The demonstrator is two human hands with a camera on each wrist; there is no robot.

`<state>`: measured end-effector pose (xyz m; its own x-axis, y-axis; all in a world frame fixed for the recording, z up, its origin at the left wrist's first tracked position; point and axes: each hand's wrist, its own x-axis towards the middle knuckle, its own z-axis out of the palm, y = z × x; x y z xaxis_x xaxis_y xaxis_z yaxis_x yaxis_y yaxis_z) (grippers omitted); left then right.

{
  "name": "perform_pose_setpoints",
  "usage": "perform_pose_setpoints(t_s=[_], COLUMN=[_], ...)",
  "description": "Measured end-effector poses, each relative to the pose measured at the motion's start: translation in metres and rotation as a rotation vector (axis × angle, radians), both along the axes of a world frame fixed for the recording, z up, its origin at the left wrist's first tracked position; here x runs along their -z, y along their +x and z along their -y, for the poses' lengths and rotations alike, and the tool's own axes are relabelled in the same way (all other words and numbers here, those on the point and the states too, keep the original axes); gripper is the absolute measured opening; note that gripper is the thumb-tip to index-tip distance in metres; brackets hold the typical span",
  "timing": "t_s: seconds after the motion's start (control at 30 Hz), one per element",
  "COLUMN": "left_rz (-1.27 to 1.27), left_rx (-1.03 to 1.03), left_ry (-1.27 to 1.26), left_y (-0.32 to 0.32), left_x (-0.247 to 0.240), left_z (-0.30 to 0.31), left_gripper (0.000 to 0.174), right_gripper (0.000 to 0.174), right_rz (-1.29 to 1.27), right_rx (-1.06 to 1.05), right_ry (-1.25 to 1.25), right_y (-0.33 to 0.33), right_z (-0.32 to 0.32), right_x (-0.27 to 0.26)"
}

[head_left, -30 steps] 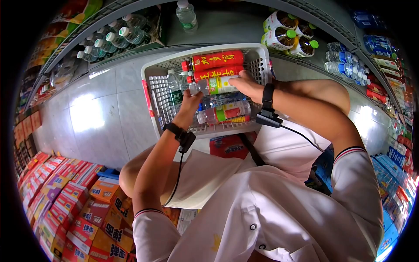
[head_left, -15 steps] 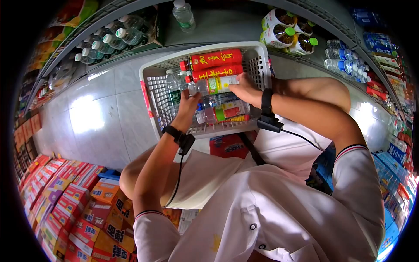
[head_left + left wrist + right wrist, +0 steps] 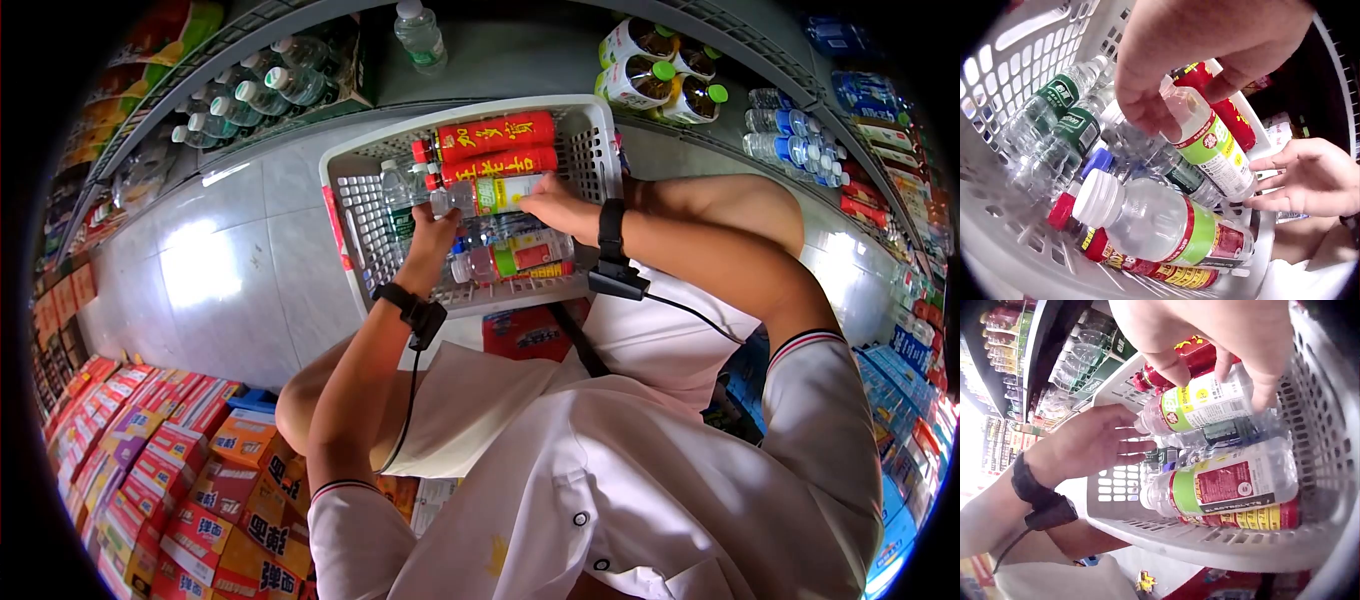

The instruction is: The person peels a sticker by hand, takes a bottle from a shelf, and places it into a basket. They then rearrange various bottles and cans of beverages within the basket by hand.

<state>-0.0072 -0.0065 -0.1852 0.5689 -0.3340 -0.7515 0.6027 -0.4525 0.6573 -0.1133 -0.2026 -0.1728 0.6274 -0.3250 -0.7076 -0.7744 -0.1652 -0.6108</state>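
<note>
A clear bottle with a green-and-white label (image 3: pixel 495 195) lies on its side over other bottles in the basket. My left hand (image 3: pixel 432 238) pinches its neck end between thumb and fingers. At the base end, my right hand (image 3: pixel 562 205) holds it with thumb and fingers. Beyond it, two red bottles (image 3: pixel 495 137) lie parallel. On the near side rests another clear bottle with a green-and-red label (image 3: pixel 1147 219), white cap to the left, above a red-and-yellow bottle (image 3: pixel 1179 274). Green-labelled water bottles (image 3: pixel 1063 94) fill the left end.
The grey perforated basket (image 3: pixel 1210 553) stands before my knees. Behind it a low shelf (image 3: pixel 500 60) bears a single water bottle (image 3: pixel 420 38), a pack of dark drinks with green caps (image 3: pixel 645 83) and several water bottles (image 3: pixel 262 93). Stacked cartons (image 3: pixel 235 490) stand at lower left.
Both hands keep their places at the bottle's two ends. The right hand and the bottle have shifted very slightly left; the rest looks the same.
</note>
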Motion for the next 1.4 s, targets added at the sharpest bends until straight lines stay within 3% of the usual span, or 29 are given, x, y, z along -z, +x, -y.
perform_pose_setpoints(t_s=[0.2, 0.3, 0.33, 0.43, 0.53, 0.6, 0.63, 0.67, 0.83, 0.93, 1.2, 1.4], left_rz=[0.036, 0.157, 0.126, 0.041, -0.097, -0.270, -0.249, -0.283, -0.391, -0.426, -0.310, -0.280], left_rx=[0.039, 0.105, 0.099, 0.106, 0.164, 0.198, 0.207, 0.206, 0.107, 0.252, 0.274, 0.334], left_ry=[0.039, 0.087, 0.117, 0.153, 0.110, 0.129, 0.000, -0.010, -0.155, -0.183, 0.035, 0.139], left_y=[0.000, 0.000, 0.000, -0.014, -0.030, -0.032, -0.034, -0.035, -0.038, -0.025, -0.018, -0.005], left_x=[0.010, 0.051, 0.041, 0.006, 0.010, 0.028, -0.008, -0.013, -0.029, -0.033, -0.009, -0.008], left_z=[-0.004, -0.025, -0.024, -0.026, -0.043, -0.061, -0.051, -0.053, -0.049, -0.053, -0.051, -0.041], left_gripper=[0.054, 0.047, 0.044, 0.034, 0.029, 0.029, 0.030, 0.032, 0.043, 0.047, 0.040, 0.039], right_gripper=[0.038, 0.035, 0.035, 0.036, 0.036, 0.038, 0.039, 0.040, 0.047, 0.050, 0.039, 0.034], right_rz=[0.076, 0.113, 0.122, -0.156, -0.188, -0.325, -0.375, -0.425, -0.350, -0.320, -0.066, -0.103], right_rx=[-0.014, 0.004, 0.015, -0.106, -0.178, -0.160, -0.157, -0.153, -0.037, -0.094, -0.112, -0.128], right_ry=[0.048, 0.069, 0.078, 0.209, 0.231, 0.295, 0.311, 0.327, 0.365, 0.416, 0.167, 0.134], right_y=[0.000, -0.007, -0.012, -0.025, -0.043, -0.028, -0.021, -0.018, -0.027, -0.026, -0.022, -0.021], right_z=[0.003, -0.001, -0.002, 0.003, 0.001, 0.001, 0.001, 0.000, -0.003, -0.001, -0.003, -0.003], right_x=[-0.010, -0.011, -0.007, 0.002, 0.023, -0.024, -0.040, -0.046, -0.030, -0.020, -0.020, -0.023])
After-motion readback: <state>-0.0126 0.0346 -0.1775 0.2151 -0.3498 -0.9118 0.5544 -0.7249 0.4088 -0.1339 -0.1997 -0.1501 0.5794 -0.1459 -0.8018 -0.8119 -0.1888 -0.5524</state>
